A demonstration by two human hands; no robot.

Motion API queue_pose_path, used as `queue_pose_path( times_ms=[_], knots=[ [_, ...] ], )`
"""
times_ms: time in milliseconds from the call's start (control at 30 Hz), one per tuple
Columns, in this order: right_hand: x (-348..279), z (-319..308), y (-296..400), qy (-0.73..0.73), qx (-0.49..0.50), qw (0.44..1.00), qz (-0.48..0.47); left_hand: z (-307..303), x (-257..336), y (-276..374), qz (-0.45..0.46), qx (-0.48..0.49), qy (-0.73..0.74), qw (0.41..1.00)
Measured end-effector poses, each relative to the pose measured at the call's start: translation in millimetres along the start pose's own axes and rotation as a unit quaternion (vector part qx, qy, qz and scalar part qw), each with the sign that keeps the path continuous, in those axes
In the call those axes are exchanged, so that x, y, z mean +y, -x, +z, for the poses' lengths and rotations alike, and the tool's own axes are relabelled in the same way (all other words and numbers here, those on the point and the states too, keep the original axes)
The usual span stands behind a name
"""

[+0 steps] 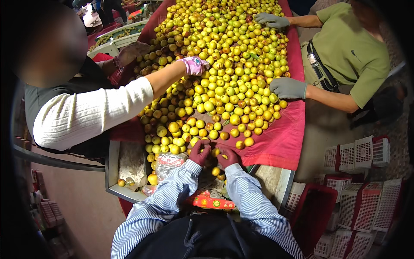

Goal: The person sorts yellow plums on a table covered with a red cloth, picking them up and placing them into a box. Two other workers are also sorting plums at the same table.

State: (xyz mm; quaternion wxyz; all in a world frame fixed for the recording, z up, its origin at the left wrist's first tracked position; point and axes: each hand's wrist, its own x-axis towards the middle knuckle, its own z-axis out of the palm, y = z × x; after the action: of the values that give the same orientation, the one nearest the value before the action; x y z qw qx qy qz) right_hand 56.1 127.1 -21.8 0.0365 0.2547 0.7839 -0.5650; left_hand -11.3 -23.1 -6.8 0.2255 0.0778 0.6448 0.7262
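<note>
My left hand, in a dark red glove, curls at the near end of a large pile of yellow-green jujubes. A bit of fruit shows between its thumb and fingers. Close beside it, my right hand, gloved in the same colour, is shut on a yellow jujube. More fruit is in the gap between the two hands, partly hidden by the fingers. Just below the hands are loose jujubes. A crumpled clear plastic bag lies left of my left hand. The pile rests on red cloth.
To the left, a person's hand in a pink patterned glove reaches into the pile. On the right, another person's grey-gloved hands touch its edge. A metal-edged table and a red printed box are near me. White crates stand lower right.
</note>
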Motion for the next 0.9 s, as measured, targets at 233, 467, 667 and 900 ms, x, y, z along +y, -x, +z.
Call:
queue_pose_path(
  times_ms=[233,467,667,900],
  knots=[
    [22.3,-27.5,34.9,-0.317,-0.077,0.945,-0.003,71.3,29.2,14.4,0.137,-0.148,-0.01,0.979],
    [19.0,-164.0,126.0,-0.732,0.05,0.679,-0.002,49.0,46.3,-111.8,0.261,0.009,-0.537,0.803],
    [149.3,-285.3,230.6,-0.87,0.195,0.359,-0.275,55.9,33.9,-95.3,0.123,-0.128,-0.576,0.798],
    [23.1,-197.8,109.9,-0.653,0.134,0.742,-0.072,35.3,-8.6,-30.0,0.124,-0.206,-0.483,0.842]
  ],
)
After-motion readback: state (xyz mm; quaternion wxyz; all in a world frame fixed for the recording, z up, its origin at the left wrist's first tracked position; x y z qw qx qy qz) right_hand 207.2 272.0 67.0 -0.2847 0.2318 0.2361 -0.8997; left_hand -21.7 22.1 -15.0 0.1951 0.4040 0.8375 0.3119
